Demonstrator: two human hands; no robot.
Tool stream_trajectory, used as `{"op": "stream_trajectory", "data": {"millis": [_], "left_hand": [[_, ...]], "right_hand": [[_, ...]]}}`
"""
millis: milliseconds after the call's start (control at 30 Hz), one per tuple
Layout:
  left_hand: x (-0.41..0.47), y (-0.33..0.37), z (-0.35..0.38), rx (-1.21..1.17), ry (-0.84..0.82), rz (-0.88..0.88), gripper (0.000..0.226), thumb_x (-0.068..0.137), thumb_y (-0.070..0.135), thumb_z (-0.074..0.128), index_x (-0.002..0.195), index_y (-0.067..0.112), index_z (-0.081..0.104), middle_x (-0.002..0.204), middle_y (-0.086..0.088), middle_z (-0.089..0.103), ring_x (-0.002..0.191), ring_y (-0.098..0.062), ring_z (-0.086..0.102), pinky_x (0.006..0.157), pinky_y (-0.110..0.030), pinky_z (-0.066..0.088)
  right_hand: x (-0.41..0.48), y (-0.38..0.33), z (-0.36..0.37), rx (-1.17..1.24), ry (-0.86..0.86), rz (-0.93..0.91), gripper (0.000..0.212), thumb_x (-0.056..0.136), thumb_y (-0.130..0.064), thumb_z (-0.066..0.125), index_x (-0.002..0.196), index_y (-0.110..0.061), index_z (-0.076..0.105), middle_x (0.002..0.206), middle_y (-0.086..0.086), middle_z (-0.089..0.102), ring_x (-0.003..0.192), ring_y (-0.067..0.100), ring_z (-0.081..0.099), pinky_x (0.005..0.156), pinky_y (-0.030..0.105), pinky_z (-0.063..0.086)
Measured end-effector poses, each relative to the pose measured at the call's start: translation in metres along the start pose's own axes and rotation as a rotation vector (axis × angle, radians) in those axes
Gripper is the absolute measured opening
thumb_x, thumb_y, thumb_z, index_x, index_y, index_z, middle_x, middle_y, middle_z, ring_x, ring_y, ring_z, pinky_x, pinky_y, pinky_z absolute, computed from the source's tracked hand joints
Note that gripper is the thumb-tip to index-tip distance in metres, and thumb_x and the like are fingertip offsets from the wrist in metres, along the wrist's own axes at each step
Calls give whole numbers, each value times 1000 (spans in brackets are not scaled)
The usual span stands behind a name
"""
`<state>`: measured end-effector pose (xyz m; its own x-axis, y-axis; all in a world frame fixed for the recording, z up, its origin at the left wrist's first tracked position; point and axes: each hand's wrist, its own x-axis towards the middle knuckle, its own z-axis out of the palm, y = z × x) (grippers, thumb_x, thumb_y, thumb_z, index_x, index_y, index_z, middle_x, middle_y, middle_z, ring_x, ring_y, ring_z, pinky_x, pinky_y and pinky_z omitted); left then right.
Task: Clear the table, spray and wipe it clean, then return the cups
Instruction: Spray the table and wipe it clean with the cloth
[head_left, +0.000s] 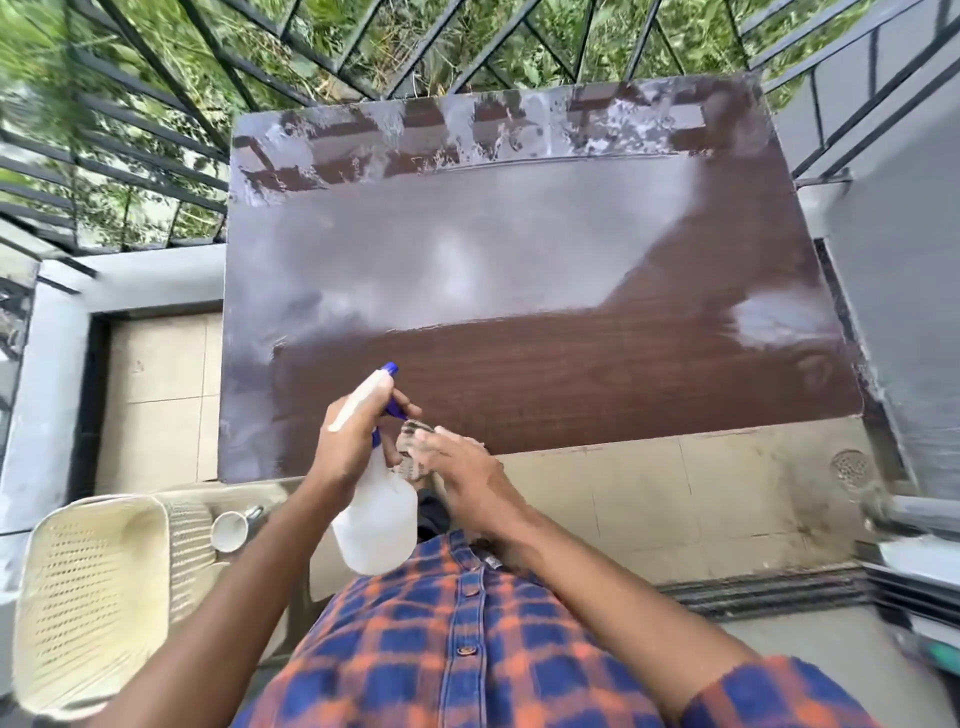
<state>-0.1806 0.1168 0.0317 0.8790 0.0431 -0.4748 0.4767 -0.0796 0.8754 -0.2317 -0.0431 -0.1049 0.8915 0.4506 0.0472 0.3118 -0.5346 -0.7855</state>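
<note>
Table (519, 374): top bare, so clearing looks done; pale streaks along the far edge.
Spray bottle (376, 525): my left hand (353, 436) grips its neck over the near edge. Spraying is the step in hand, I judge.
My right hand (462, 467): fingers fairly straight against a small blurred grey thing (413, 441); whether I hold it, I cannot tell.
Cup (230, 530): on the chair (93, 597), near left.
Outstanding: wiping, returning cups.

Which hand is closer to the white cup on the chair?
Left. The left hand, gripping the spray bottle, is just right of the cup; the right hand is farther right, beyond the bottle.
</note>
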Motion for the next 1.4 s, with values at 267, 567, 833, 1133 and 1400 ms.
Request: {"op": "stream_trajectory", "data": {"millis": [267,567,833,1133,1400], "left_hand": [[-6,4,2,6,75,22,48,104,37,50,91,-6,65,95,-19,75,45,-15,54,56,-33,46],[0,-2,-29,-62,151,24,43,107,31,45,91,-6,63,98,-23,72,37,-29,47,44,-27,45],[14,-12,-59,-50,170,-4,43,107,34,47,91,-3,65,96,-17,75,37,-28,49,46,-28,46],[18,-14,-71,-94,173,2,44,104,40,50,89,1,65,98,-19,75,37,-27,50,47,-30,47],[8,-26,-65,-110,173,-21,41,106,35,49,92,1,66,97,-20,74,53,-38,53,45,-28,45]], "right_hand": [[53,-2,-62,1131,81,750,41,95,-5,49,134,-3,59,119,14,69,93,17,71,81,30,58],[106,-2,-89,112,343,611,24,93,-23,60,113,-27,75,101,-5,75,90,11,67,85,26,51],[93,2,-27,-311,3,283,69,92,-44,61,155,-24,39,164,4,30,149,24,27,120,42,24],[95,-11,-12,-413,-37,151,54,80,-38,72,133,-32,61,144,-5,54,123,24,49,101,47,42],[50,-10,-28,-486,-316,-183,48,73,-24,62,120,-31,65,132,-12,59,110,19,53,96,43,36]]}}
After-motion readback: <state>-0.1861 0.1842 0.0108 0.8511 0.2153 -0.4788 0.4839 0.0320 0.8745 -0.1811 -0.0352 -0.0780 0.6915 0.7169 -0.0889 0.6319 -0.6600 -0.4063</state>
